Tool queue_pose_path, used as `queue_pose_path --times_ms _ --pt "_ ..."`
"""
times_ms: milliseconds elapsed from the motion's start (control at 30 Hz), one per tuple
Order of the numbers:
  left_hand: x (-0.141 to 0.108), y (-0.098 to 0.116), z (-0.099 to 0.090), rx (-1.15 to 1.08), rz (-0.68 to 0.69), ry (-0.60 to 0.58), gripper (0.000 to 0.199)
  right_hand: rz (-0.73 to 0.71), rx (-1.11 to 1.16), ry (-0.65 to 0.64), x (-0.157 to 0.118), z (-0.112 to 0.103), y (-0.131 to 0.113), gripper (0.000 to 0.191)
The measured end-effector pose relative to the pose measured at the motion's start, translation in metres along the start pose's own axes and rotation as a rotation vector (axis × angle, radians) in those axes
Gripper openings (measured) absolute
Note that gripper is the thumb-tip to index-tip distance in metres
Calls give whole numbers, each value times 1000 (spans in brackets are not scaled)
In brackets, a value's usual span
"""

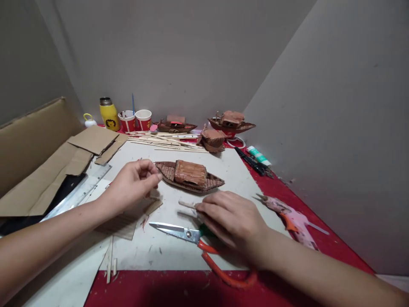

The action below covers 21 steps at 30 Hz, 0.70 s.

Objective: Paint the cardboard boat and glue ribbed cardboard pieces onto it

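Observation:
A brown model boat [191, 174] with a ribbed, arched cabin roof sits upright on the white board [233, 170]. My left hand [136, 183] is closed in a pinch beside the boat's left tip. What its fingertips hold, if anything, is hidden, and I cannot tell whether they touch the hull. My right hand [234, 217], in front of the boat, is closed on a short wooden stick [187, 204] that points left. Beneath that hand lie scissors [188, 234] with orange handles, partly covered. Something green also shows under the palm.
Thin wooden sticks [159, 140] lie at the back, near more model boats [232, 121]. Paper cups [143, 120] and a yellow bottle [109, 115] stand behind. Cardboard pieces [47, 179] and a metal ruler [76, 194] are left; a pink glue gun [292, 219] lies right.

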State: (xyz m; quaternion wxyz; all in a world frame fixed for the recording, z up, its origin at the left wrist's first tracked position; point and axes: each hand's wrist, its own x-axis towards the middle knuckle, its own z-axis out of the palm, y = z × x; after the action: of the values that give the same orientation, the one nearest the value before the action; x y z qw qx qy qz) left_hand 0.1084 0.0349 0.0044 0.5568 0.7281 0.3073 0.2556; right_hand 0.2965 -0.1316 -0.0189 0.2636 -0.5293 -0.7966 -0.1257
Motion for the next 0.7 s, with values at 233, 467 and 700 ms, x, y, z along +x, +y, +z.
queue_pose_path --times_ms 233,467,700 --pt "-12 -13 -19 633 101 -176 8 73 4 -209 -15 15 -9 22" --pt "0 -34 -10 817 239 -336 18 118 13 -287 -19 18 -7 20" --pt "-2 -35 -11 690 215 -221 12 149 23 -310 -21 18 -8 19"
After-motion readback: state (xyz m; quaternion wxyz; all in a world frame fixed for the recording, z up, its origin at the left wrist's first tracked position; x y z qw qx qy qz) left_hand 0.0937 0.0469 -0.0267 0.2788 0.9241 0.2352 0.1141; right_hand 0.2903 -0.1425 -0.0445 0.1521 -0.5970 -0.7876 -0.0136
